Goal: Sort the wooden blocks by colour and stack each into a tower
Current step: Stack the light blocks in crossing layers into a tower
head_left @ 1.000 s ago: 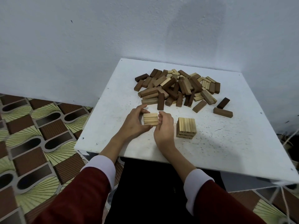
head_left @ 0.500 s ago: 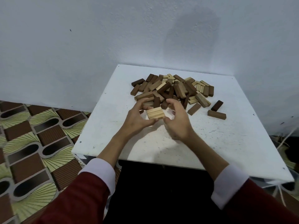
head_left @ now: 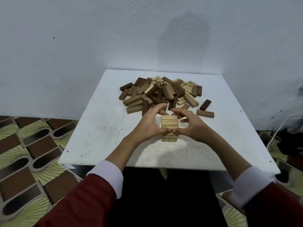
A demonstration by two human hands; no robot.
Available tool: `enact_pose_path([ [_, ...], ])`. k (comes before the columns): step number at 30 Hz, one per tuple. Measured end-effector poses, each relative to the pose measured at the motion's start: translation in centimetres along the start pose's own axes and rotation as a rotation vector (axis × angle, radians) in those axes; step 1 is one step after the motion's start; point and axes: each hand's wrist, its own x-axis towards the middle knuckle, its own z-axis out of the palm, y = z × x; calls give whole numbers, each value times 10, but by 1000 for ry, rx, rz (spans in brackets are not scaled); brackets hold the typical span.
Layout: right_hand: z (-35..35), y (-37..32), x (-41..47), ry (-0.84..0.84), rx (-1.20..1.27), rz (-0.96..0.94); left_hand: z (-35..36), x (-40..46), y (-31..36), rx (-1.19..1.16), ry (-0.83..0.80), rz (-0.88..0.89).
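On the white table [head_left: 101,128], the left hand [head_left: 148,124] cups the pale block tower [head_left: 169,126] at its nine o'clock side, fingers curled against it. The right hand [head_left: 191,126] presses its three o'clock side likewise. The mixed block pile [head_left: 161,94] lies at twelve o'clock, beyond the tower.

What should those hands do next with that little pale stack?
Probably let go gently. Both hands, left and right, cup the light tower, whose top layer looks squarely seated. Then reach for another pale block in the mixed pile behind.
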Motion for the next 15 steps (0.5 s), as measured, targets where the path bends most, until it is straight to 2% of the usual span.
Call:
enact_pose_path([
  [6, 7, 15, -5, 34, -54, -87, 7, -2, -3, 68, -21, -8],
  [15, 11, 22, -6, 43, -88, -104, 12, -2, -5, 102, -30, -9],
])
